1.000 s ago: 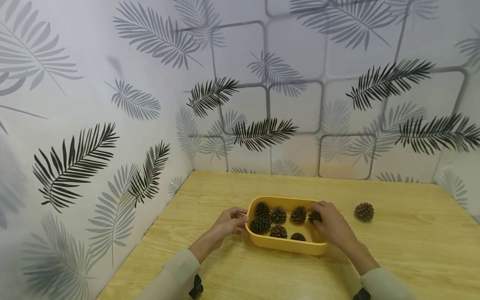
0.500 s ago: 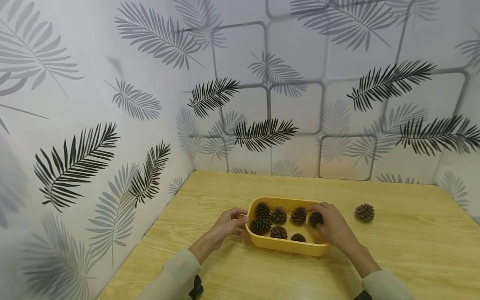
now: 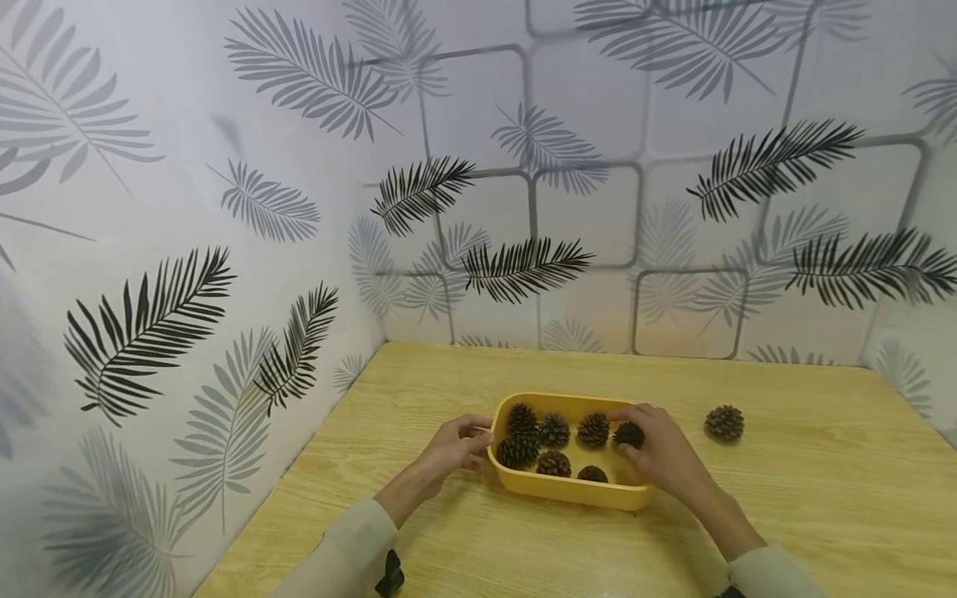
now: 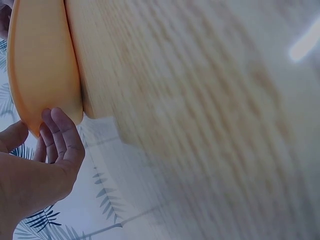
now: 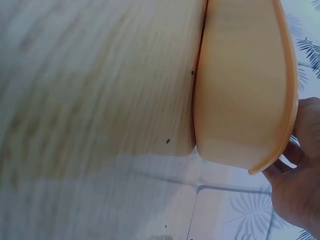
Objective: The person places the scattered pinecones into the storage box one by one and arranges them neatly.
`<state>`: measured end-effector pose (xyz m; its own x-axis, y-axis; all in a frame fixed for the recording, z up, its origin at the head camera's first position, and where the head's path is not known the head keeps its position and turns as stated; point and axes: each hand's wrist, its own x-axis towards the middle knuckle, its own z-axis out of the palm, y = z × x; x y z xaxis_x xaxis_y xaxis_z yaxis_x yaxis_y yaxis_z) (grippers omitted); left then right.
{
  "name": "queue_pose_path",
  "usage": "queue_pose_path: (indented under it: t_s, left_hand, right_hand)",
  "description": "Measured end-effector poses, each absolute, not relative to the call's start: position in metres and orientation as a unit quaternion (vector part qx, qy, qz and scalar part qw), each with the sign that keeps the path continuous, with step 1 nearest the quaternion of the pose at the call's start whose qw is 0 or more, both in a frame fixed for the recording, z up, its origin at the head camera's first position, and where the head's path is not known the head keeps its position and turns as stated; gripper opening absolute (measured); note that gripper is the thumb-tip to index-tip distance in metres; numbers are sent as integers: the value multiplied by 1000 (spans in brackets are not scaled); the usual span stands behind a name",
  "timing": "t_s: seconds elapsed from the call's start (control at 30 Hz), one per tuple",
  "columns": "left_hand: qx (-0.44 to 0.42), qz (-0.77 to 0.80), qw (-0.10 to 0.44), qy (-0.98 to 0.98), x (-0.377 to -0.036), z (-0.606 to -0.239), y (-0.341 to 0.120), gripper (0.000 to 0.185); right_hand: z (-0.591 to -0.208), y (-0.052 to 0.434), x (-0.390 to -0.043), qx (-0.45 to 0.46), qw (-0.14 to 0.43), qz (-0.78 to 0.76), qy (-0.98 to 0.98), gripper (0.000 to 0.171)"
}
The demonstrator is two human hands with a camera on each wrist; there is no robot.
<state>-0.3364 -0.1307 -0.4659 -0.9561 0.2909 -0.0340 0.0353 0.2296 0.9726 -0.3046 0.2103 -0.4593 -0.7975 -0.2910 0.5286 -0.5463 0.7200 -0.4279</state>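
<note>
Right hand fingers pinch a pine cone inside the yellow tray; left hand fingers curl round its end rim.

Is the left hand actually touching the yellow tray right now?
Touching. In the left wrist view the left hand has its fingers pressed against the end of the yellow tray, with no gap; the head view agrees.

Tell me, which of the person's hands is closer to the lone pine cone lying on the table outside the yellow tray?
The right hand. It holds a cone at the yellow tray's right end, just left of the lone pine cone. The left hand grips the tray's far left end.
</note>
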Motion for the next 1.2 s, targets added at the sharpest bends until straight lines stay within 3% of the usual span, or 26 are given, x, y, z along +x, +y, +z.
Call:
queue_pose_path:
  t_s: [0.53, 0.87, 1.2]
  left_hand:
    - [96, 618, 105, 773, -337, -469, -130, 38]
    - [94, 618, 108, 773, -337, -468, -131, 39]
    - [98, 617, 107, 773, -340, -470, -131, 39]
  right_hand:
    - [-446, 229, -291, 226, 212, 404, -861, 36]
    - [-439, 256, -284, 178, 140, 432, -873, 54]
    - [-438, 281, -284, 163, 142, 441, -871, 61]
